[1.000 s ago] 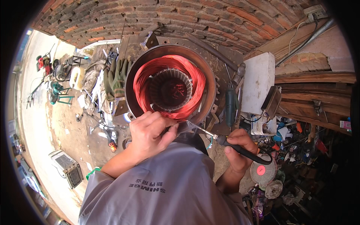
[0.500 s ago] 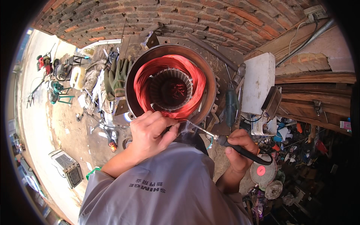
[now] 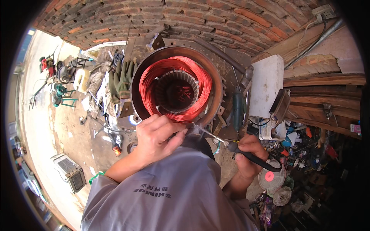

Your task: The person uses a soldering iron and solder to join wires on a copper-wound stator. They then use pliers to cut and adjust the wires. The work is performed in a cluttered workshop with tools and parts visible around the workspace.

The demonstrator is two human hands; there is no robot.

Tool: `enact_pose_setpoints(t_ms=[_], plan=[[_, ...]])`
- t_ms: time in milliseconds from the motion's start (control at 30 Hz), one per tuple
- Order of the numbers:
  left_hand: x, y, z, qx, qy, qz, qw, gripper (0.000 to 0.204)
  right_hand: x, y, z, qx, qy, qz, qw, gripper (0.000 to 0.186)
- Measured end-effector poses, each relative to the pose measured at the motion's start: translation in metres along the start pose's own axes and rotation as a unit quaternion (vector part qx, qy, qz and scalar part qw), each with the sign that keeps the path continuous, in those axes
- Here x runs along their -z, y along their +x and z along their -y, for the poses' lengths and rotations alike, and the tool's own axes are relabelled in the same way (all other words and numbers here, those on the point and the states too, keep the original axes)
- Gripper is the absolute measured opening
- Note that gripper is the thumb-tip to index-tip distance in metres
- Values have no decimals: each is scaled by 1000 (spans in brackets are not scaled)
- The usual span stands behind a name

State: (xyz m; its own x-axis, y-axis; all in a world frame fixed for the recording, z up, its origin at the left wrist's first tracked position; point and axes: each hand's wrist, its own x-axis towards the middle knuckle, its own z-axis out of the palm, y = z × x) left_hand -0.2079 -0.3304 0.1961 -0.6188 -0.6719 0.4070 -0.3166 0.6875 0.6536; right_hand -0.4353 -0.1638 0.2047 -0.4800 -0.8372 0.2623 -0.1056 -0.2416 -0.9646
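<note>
A round rusty metal housing [image 3: 216, 77] holds a thick ring of red enamelled wire [image 3: 204, 88] around a slotted core [image 3: 175, 77]. My left hand [image 3: 156, 136] is at the housing's front edge, fingers closed on a thin wire [image 3: 189, 123] just below the coil. My right hand [image 3: 249, 152] grips the black handle of a soldering iron [image 3: 216, 136], its metal shaft pointing up-left. The iron's tip meets the wire beside my left fingertips, where pale smoke rises; exactly what it touches is too small to tell.
Green gloves [image 3: 123, 81] lie left of the housing. A green tool [image 3: 237, 109], a hammer [image 3: 246, 77] and a white board [image 3: 266, 84] are to its right. A brick wall [image 3: 200, 19] runs behind. A fan [image 3: 269, 181] and clutter fill the lower right.
Smoke at the iron's tip has appeared since the oldest frame. My right hand and the iron have moved slightly right; the whole view has also shifted a little.
</note>
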Motion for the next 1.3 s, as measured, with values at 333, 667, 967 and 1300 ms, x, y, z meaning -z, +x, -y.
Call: enact_pose_setpoints(t_ms=[333,667,967,1300], plan=[[28,-13,2,56,-158,26,985,11,10,-36,-11,2,85,-122,989,37],[32,11,15,-1,-176,32,984,13,-24,-76,8,42,-149,-119,981,38],[24,31,24,-27,-200,106,974,14,-70,-68,20,106,-274,-58,954,33],[23,33,31,-22,-216,123,968,12,-101,-63,14,152,-337,-99,924,32]])
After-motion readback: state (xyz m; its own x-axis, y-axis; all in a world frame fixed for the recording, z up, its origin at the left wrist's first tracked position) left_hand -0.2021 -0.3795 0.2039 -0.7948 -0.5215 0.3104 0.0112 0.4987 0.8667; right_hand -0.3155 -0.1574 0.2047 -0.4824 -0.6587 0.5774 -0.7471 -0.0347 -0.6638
